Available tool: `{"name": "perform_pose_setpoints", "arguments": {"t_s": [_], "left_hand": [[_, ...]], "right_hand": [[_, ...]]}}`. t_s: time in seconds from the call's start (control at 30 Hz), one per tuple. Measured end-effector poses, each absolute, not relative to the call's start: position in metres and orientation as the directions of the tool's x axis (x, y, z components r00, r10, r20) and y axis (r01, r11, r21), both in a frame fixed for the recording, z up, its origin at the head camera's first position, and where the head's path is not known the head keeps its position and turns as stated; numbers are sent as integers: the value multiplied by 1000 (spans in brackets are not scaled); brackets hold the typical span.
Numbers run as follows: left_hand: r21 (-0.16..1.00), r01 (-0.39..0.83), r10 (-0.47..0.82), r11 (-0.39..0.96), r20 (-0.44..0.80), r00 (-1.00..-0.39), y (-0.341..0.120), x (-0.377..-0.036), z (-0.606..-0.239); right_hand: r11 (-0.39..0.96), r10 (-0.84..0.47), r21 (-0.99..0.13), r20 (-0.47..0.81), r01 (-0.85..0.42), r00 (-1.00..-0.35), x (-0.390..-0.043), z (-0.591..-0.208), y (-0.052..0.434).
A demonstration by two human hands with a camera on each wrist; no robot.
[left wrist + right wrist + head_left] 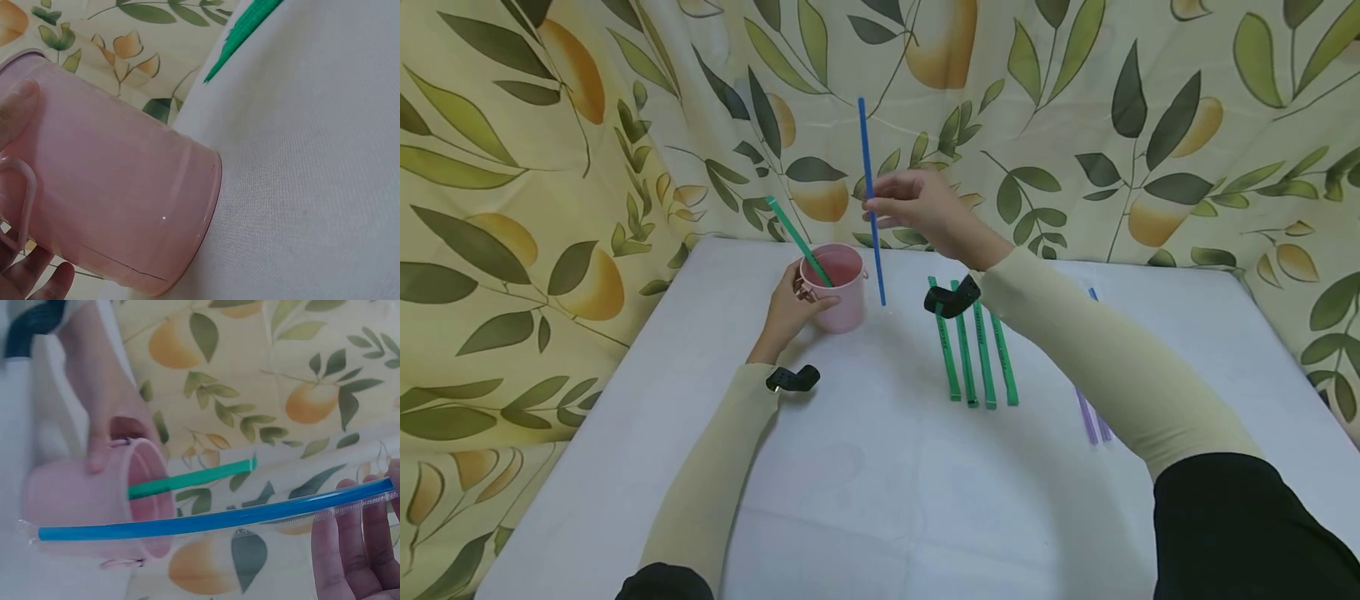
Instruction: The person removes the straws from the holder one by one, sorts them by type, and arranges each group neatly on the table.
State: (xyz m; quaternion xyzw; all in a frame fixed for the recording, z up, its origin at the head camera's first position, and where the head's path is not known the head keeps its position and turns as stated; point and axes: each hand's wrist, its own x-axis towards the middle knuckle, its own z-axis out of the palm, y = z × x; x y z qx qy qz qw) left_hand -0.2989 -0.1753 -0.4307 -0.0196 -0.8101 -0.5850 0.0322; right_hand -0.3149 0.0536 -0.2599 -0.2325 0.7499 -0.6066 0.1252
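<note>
Right hand (925, 208): grip pinching blue straw (871, 200) upright, tip just beside cup (838, 287). Left hand (790, 308): grip curled round cup holding green straw (797, 242). Four green straws (977, 358) on counter (850, 483).

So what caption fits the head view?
Right hand holds a blue straw upright beside the pink cup gripped by the left hand.

Mug (838, 287) on table (865, 500), one straw (797, 240) in it; four straws (977, 354) right of mug; two more straws (1092, 417) farther right.
</note>
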Motion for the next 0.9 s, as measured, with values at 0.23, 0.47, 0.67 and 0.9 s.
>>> {"name": "perform_pose_setpoints", "arguments": {"t_s": [0.23, 0.47, 0.67, 0.9], "left_hand": [[939, 77, -16, 337, 88, -996, -176, -299, -432], [936, 85, -20, 341, 97, -995, -176, -299, -432], [941, 70, -26, 332, 84, -996, -175, -296, -430], [941, 66, -28, 332, 80, -996, -174, -296, -430]], "right_hand": [[183, -476, -962, 94, -203, -875, -288, -275, 80], [204, -437, -962, 75, -180, -896, -265, -287, 101], [216, -405, -967, 35, -133, -914, -251, -298, 122], [259, -399, -956, 26, -140, -917, -240, -306, 156]]}}
